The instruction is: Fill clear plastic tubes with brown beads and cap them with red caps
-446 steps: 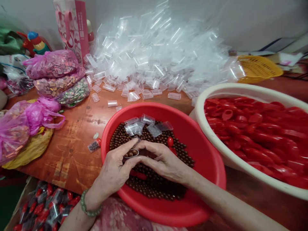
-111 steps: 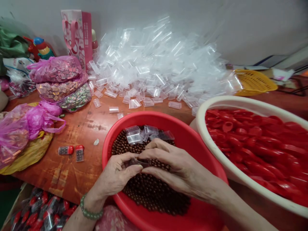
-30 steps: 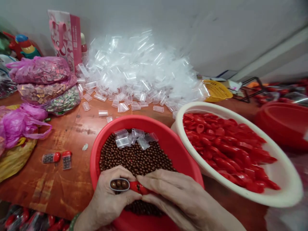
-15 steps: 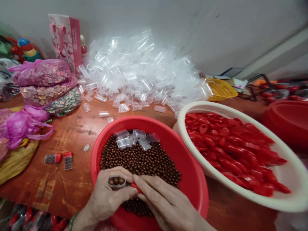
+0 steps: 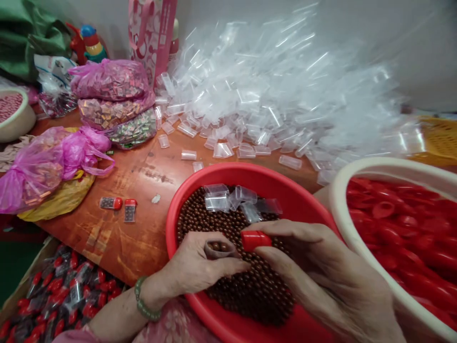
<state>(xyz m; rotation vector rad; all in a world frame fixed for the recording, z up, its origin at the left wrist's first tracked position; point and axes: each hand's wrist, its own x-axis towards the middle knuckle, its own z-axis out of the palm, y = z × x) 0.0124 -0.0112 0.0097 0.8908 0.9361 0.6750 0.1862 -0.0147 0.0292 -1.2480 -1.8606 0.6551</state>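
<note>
The left hand (image 5: pixel 191 269) is closed around a small oval container (image 5: pixel 214 255), its mouth tipped towards the camera and brown balls (image 5: pixel 220 246) showing inside. The right hand (image 5: pixel 324 271) pinches a glossy red cap (image 5: pixel 255 241) between thumb and fingertips, just beside the container but apart from it. Both are above the red basin (image 5: pixel 172 224), which holds more brown balls and several clear sleeves (image 5: pixel 217 202). The white tub (image 5: pixel 338 202) of red pieces (image 5: pixel 410 224) is near the right hand, and two capped containers (image 5: pixel 110 203) lie on the table (image 5: pixel 143 247)

The container looks light and thin-walled, probably fairly stiff yet able to flex at its open rim. It is best held by its sides below the mouth, squeezed gently, so the oval keeps its shape; too much tilt could let the smooth balls roll out. The cap seems light, hard and a little slippery. Its rounded end gives the better hold, leaving the edge facing the container free of fingertips. The loose sleeves look slick and easily nudged
</note>
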